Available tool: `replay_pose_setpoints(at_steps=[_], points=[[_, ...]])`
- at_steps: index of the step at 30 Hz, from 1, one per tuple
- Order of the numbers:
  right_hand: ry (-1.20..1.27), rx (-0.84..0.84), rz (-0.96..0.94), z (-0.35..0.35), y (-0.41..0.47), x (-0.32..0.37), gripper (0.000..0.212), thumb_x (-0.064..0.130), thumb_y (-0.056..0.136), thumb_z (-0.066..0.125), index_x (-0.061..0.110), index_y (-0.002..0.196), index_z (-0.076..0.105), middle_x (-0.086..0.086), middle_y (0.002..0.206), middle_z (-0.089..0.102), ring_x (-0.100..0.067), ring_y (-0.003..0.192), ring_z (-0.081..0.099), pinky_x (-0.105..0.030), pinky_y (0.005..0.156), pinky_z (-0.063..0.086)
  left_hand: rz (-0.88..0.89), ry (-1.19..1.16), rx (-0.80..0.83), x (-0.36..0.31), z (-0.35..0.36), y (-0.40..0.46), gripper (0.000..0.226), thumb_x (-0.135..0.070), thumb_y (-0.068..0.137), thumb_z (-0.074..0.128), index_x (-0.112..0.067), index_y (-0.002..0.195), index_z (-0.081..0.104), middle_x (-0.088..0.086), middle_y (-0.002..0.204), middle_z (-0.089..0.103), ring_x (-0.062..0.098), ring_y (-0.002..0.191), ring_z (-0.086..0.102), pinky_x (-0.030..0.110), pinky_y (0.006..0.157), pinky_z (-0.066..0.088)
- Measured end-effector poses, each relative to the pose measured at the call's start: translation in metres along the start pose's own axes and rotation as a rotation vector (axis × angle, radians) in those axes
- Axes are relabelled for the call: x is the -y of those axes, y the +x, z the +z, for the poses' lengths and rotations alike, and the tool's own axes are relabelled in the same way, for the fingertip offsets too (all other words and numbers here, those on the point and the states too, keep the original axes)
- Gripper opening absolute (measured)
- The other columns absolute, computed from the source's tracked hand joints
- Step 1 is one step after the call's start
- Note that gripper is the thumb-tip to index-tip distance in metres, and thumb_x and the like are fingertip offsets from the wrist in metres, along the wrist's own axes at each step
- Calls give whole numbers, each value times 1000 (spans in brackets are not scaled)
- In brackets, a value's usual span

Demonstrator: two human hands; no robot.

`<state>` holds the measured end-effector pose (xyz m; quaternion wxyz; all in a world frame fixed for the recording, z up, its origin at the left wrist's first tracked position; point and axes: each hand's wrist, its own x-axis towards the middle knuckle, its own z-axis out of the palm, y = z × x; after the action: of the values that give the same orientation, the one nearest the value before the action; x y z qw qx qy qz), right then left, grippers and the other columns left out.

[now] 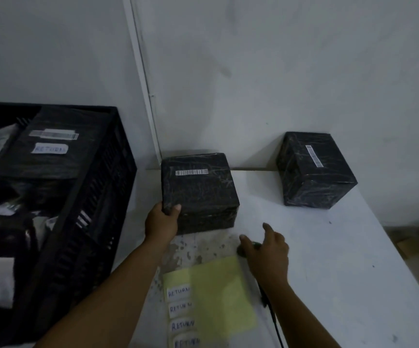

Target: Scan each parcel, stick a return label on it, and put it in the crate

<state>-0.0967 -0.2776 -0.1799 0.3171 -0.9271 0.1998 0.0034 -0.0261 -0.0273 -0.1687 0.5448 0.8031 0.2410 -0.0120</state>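
Observation:
A black wrapped parcel (199, 192) with a barcode strip on top sits on the white table (329, 259). My left hand (162, 222) grips its near left corner, thumb on the top face. My right hand (268, 252) hovers with spread fingers over a dark scanner (242, 250), mostly hidden under it; a black cable (275, 320) trails toward me. A second black parcel (314, 172) with a barcode stands at the back right by the wall. A yellow sheet (218, 295) holds several white RETURN labels (179, 292).
A black slatted crate (90, 209) stands at the left, holding several parcels; the top one (50, 146) carries a barcode and a RETURN label. The wall runs close behind the table. The table's right edge drops off near the frame's right side.

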Motion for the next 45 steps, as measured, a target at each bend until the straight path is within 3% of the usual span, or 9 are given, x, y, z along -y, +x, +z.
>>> replay_pose_setpoints(at_steps=[4, 8, 17, 21, 25, 29, 31, 36, 45], points=[[-100, 187, 184, 8, -31, -46, 81, 64, 85, 62, 18, 148, 39, -12, 134, 53, -31, 120, 53, -44, 97, 47, 12, -60, -23, 6, 4, -11, 39, -38, 97, 59, -15, 129, 57, 7, 121, 63, 24, 96, 57, 33, 79, 45], [-5, 259, 171, 15, -40, -58, 29, 41, 96, 57, 20, 115, 57, 4, 91, 63, -8, 70, 54, -29, 63, 48, 30, -93, -83, 14, 9, -30, 30, -29, 95, 64, -16, 121, 60, 4, 110, 64, 19, 87, 57, 27, 67, 44], [373, 75, 202, -15, -61, -30, 22, 28, 87, 67, 29, 105, 55, 3, 76, 66, -14, 62, 63, -26, 51, 43, 64, -109, -177, 28, 2, -50, 27, -22, 91, 70, -15, 116, 64, 0, 102, 67, 16, 86, 61, 28, 73, 47], [544, 308, 162, -36, -69, -2, 28, 15, 82, 68, 25, 105, 56, -10, 80, 69, -20, 55, 58, -32, 47, 48, 73, -144, -195, 35, 0, -51, 31, -21, 91, 70, -15, 121, 63, 0, 105, 68, 17, 90, 62, 28, 75, 47], [558, 423, 57, -44, -85, 33, 27, 20, 86, 71, 27, 108, 57, -9, 77, 64, -17, 55, 55, -29, 47, 45, 75, -173, -209, 41, 3, -52, 34, -21, 90, 71, -14, 123, 63, 2, 109, 70, 21, 97, 65, 32, 82, 51], [566, 446, -34, -44, -98, 59, 21, 31, 89, 71, 13, 96, 65, -7, 68, 54, -18, 53, 45, -33, 55, 40, 86, -167, -227, 49, 4, -53, 36, -20, 90, 71, -13, 124, 63, 4, 111, 71, 23, 100, 65, 33, 84, 51], [568, 422, -77, -48, -104, 69, 15, 35, 89, 70, 21, 93, 66, -10, 69, 57, -19, 54, 45, -33, 56, 40, 102, -161, -226, 52, 5, -54, 35, -20, 89, 72, -12, 122, 63, 5, 109, 71, 24, 99, 66, 36, 84, 53], [567, 367, -117, -53, -109, 79, 11, 38, 89, 69, 30, 94, 64, -7, 81, 68, -12, 53, 52, -29, 57, 45, 76, -183, -166, 51, -2, -53, 33, -23, 81, 80, -15, 110, 65, -1, 98, 72, 15, 87, 68, 32, 75, 56], [642, 354, -88, -52, -113, 83, 17, 34, 89, 70, 18, 91, 64, -3, 68, 61, -16, 58, 51, -33, 59, 44, 40, -214, -67, 59, -17, -52, 21, -19, 82, 80, -17, 100, 69, -3, 93, 75, 16, 86, 72, 28, 68, 57]])
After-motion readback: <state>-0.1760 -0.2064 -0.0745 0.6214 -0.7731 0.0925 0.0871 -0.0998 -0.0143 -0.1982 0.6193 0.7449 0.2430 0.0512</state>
